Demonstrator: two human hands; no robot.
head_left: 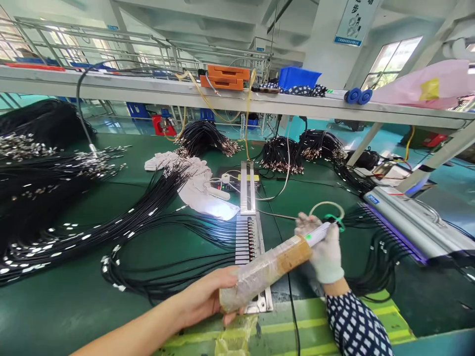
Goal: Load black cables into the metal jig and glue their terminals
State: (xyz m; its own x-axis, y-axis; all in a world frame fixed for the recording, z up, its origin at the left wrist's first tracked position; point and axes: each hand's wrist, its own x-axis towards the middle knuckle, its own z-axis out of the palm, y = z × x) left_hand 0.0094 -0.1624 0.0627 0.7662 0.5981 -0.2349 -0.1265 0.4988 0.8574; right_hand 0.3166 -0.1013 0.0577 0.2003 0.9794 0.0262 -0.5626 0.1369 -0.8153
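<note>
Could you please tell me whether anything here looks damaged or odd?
The tube in the left hand looks patched: wrinkled clear wrap covers it, with a brown band near its white end, perhaps a makeshift repair.

Tube (265,272) above fixture (259,237), cables (158,190) leftward

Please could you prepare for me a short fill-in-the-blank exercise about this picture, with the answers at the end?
1. The left hand is bare, while the right hand wears a glove coloured ____.
2. The number of hands holding the wrapped rod is ____.
3. On the shelf, to the right of the orange boxes, stands a bin coloured ____.
4. The bundled cables on the green table have the colour ____.

Missing words: white; two; blue; black.
</note>
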